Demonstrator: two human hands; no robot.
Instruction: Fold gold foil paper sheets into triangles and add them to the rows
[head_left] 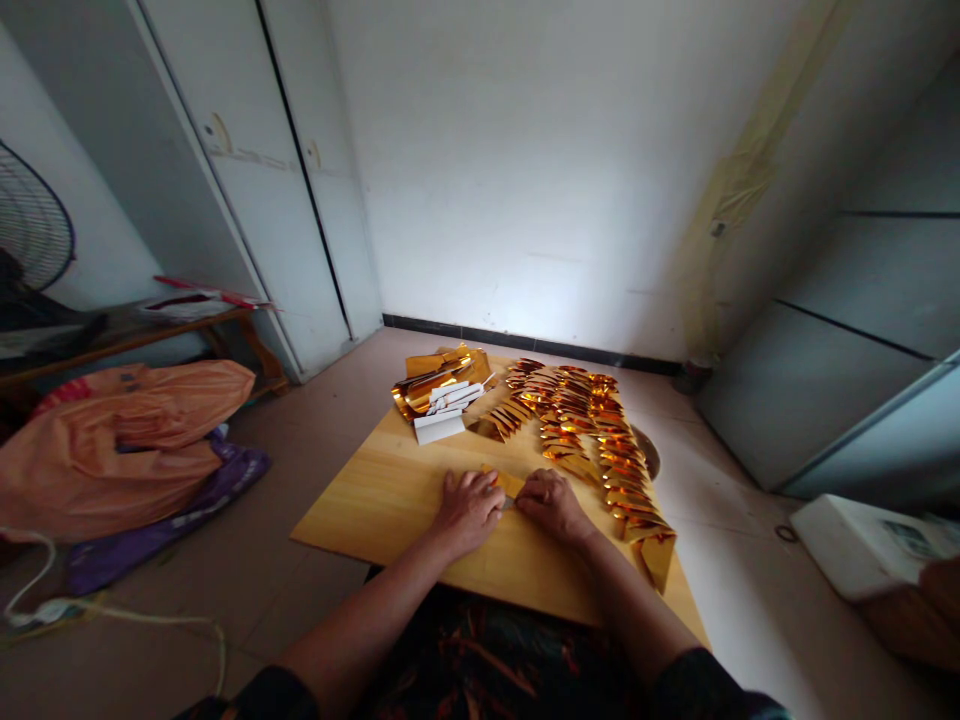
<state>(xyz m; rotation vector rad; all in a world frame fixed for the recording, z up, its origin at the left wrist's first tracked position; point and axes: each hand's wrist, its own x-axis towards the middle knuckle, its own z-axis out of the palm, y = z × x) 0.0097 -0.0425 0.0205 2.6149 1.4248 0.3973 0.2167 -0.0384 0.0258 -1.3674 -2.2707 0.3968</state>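
Note:
On the wooden board, a piece of gold foil paper (495,478) lies between my hands, partly covered by them. My left hand (469,508) presses its curled fingers onto the paper's left side. From the other side, my right hand (553,503) pinches the paper's right edge with bent fingers. A small greyish part shows between the fingertips, too small to make out. Beyond my right hand, folded gold foil pieces (626,470) overlap in several long rows. A shorter row of folded pieces (504,418) sits just ahead of my hands.
The wooden board (360,500) rests low before me. Loose gold sheets (431,375) and white paper strips (454,400) are piled at its far left. An orange bag (135,440) lies on the floor at left, near a cable. A white box (862,545) stands at right.

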